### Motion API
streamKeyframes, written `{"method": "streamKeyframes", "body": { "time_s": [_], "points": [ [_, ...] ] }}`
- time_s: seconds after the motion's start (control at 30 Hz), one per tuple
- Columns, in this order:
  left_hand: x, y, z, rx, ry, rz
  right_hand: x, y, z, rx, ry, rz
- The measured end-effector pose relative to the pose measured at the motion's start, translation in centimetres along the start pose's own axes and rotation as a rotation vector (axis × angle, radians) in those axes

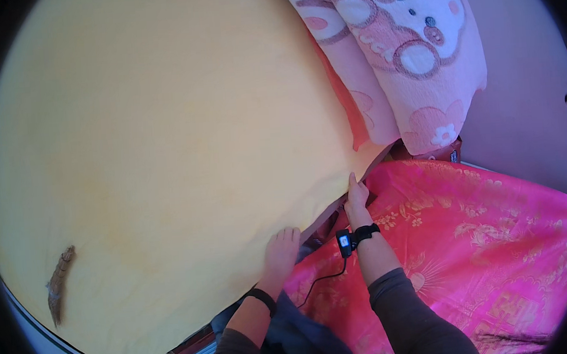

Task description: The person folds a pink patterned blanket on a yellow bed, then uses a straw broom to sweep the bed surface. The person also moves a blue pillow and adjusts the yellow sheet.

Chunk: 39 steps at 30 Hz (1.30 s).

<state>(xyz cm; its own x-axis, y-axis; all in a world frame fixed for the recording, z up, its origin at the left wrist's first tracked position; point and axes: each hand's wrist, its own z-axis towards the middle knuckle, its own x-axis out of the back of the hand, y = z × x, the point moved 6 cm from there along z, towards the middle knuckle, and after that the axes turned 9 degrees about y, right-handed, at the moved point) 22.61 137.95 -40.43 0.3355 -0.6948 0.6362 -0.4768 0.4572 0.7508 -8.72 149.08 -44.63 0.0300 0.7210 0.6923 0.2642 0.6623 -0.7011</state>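
Note:
A pale yellow sheet (177,135) covers a broad, flat bed surface in front of me. My left hand (284,256) lies at the near edge of the sheet, its fingers together on top; its thumb and palm underside are hidden. Farther along the same edge, my right hand (357,199) grips the sheet's border, thumb above and the other fingers out of sight beneath. A black strap with a small lit device (344,243) and a cable is on my right wrist. Between the hands, the edge is slightly lifted over a dark gap (324,231).
A folded pink plush blanket (422,113) with a bear print is stacked at the far right, by a pale wall (515,101). Red-pink brocade cloth (465,233) spreads at right. A small brown whisk broom (60,286) lies on the sheet's left. A red package (447,153) sits under the blanket.

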Motion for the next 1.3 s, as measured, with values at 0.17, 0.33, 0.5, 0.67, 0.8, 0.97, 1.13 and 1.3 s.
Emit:
{"method": "streamKeyframes", "body": {
  "time_s": [0.17,0.33,0.5,0.67,0.8,0.97,1.13,1.3],
  "points": [
    [-1.6,-1.0,-0.5,-0.007,-0.065,-0.178,3.3,2.9,2.4,0.152,0.156,-0.170],
    [-2.3,-0.6,-0.2,0.050,-0.184,-0.125,2.1,5.6,7.8,-0.090,0.095,0.100],
    [-2.1,0.8,1.6,0.036,-0.229,-0.131,0.5,1.7,18.8,-0.280,0.101,0.356],
    [-2.1,2.1,4.7,-0.068,0.004,-0.044,-0.2,-1.1,24.7,-0.168,0.165,0.318],
    [-3.6,2.0,5.6,0.009,0.004,0.000,1.0,-0.9,26.3,-0.099,0.216,0.274],
    [-4.3,1.1,4.6,-0.027,-0.041,-0.206,3.8,-0.8,29.4,-0.053,0.200,0.272],
    [-5.3,0.3,5.4,0.023,-0.254,-0.313,4.6,-0.2,31.9,-0.044,0.147,0.278],
    [-5.2,0.9,7.5,0.218,-0.371,-0.350,3.6,-0.6,33.2,-0.047,0.140,0.283]
  ]
}}
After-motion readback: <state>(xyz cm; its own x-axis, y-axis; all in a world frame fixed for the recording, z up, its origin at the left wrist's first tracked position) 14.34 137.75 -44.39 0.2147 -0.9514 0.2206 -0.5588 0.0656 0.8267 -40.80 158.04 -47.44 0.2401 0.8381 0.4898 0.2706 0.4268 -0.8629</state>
